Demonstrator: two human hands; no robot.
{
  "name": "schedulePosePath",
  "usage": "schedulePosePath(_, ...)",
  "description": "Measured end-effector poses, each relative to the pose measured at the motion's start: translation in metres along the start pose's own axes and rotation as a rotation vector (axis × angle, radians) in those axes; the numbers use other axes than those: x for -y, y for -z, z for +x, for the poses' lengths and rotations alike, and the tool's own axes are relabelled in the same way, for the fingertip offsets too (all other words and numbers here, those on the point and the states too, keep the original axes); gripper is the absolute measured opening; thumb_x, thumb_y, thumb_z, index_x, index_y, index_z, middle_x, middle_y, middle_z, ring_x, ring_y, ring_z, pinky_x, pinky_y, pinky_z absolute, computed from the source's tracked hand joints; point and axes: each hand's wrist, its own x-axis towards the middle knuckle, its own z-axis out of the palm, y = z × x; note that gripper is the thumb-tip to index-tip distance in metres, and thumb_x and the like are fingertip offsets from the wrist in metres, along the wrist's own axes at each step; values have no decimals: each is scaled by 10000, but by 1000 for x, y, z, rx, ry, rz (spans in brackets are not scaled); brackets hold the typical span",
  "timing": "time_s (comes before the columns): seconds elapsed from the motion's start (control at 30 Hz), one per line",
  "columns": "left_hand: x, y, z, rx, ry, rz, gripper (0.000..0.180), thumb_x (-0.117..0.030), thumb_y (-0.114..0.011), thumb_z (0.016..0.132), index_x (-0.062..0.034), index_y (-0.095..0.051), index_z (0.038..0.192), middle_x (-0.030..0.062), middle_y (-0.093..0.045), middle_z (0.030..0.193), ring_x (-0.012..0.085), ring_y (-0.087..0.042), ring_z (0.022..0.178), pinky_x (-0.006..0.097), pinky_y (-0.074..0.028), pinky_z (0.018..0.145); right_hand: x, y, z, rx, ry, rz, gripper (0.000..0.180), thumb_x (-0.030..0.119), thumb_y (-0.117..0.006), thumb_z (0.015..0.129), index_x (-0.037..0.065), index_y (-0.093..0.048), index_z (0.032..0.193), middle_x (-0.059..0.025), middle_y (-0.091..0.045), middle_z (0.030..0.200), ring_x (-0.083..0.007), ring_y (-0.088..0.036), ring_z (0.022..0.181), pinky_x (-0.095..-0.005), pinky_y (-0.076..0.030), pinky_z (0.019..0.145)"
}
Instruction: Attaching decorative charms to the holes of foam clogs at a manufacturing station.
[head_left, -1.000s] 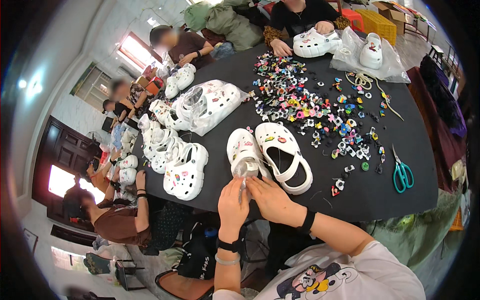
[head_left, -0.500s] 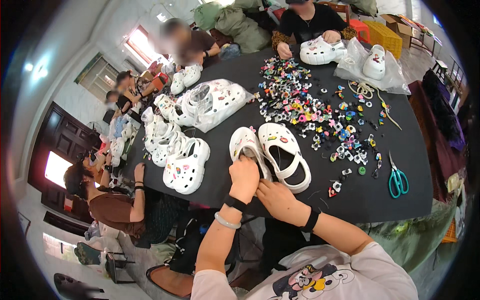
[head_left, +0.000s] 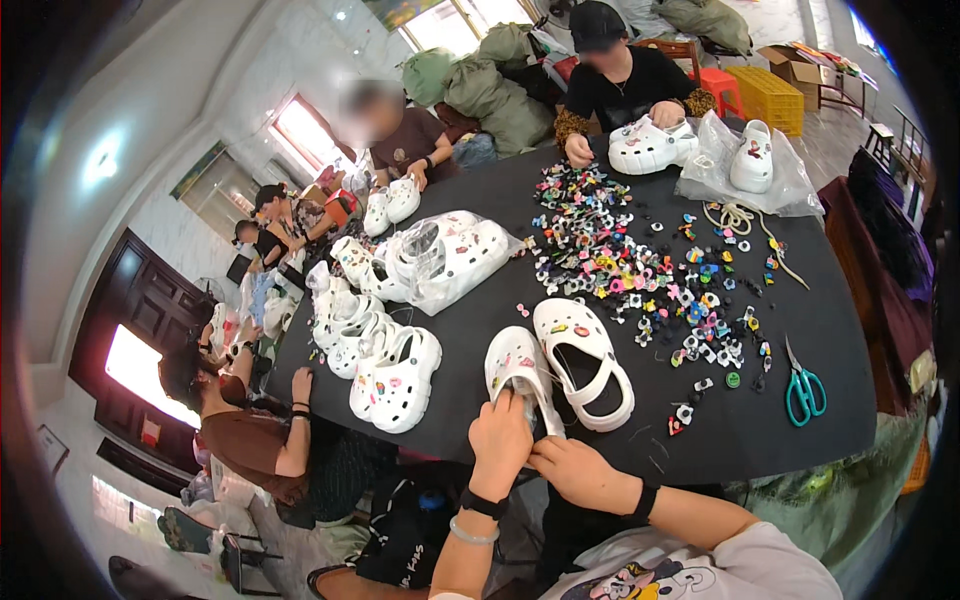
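Observation:
A white clog [head_left: 513, 352] with small coloured charms on its toe lies at the table's near edge, in front of me. My left hand [head_left: 501, 440] is curled over its foot opening, with the fingertips hidden inside; something pale and clear-looking shows there. My right hand [head_left: 582, 473] is closed at the heel end of the same clog, fingers bent against it. Directly to its right lies a second white clog [head_left: 573, 322], heel strap toward me, a few charms on its toe. Neither hand touches that one.
Loose shoe charms [head_left: 600, 240] are heaped across the middle. Teal-handled scissors [head_left: 803, 393] lie at right. More white clogs [head_left: 398, 380] line the left side, some in clear plastic [head_left: 455, 262]. Opposite, a person in a black cap [head_left: 597, 28] handles another clog [head_left: 645, 148]; other people sit at left.
The view has tilted up, so the table and hands appear lower. My hands stay on the same clog, which now lies slightly apart from the second clog at its toe.

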Motion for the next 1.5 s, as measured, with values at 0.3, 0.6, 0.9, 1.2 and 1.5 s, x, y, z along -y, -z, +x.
schedulePosePath(0.3, 9, 19, -29, -136, 21, -190, 415, -92, -637, 830, -88, -643, 1245, 122, -596, 1326, 307, -624, 996, 411, -500, 878, -15, 145, -56, -214, -444, -26, 429, 62, -779, 698, 64, -664, 1112, -157, -627, 1189, -352, -593, 1103, -441, -467, 962)
schedulePosePath(0.6, -6, 49, 7, -338, 9, -421, 216, -116, -704, 830, -50, -715, 1035, 65, -690, 1063, 272, -600, 1083, 446, -419, 962, -67, 230, -236, -261, -1009, -738, 354, 59, -685, 833, 41, -608, 1178, -152, -619, 1175, -365, -598, 1071, -434, -497, 861)
schedulePosePath(0.9, -27, 30, 43, -274, 27, -567, 293, -127, -722, 803, -59, -681, 1085, 47, -669, 1034, 259, -578, 1049, 420, -381, 946, -62, 221, -239, -291, -949, -734, 465, 38, -724, 791, 42, -567, 1228, -154, -562, 1163, -363, -570, 1076, -415, -479, 884)
schedulePosePath(1.2, -21, 16, 50, 5, -105, -570, 245, -162, -688, 849, -113, -693, 1089, 31, -695, 970, 205, -623, 923, 366, -353, 872, -74, 220, -243, -260, -1195, -485, 645, 50, -758, 775, 73, -484, 1358, -168, -578, 1088, -361, -589, 1011, -428, -488, 863)
schedulePosePath(1.5, -20, 12, 43, -2, -69, -644, 166, -166, -653, 889, -111, -717, 1031, 18, -666, 844, 197, -613, 759, 362, -330, 833, -62, 210, -245, -320, -1187, -497, 630, 47, -705, 814, 102, -464, 1393, -143, -576, 1041, -336, -589, 984, -423, -488, 842)
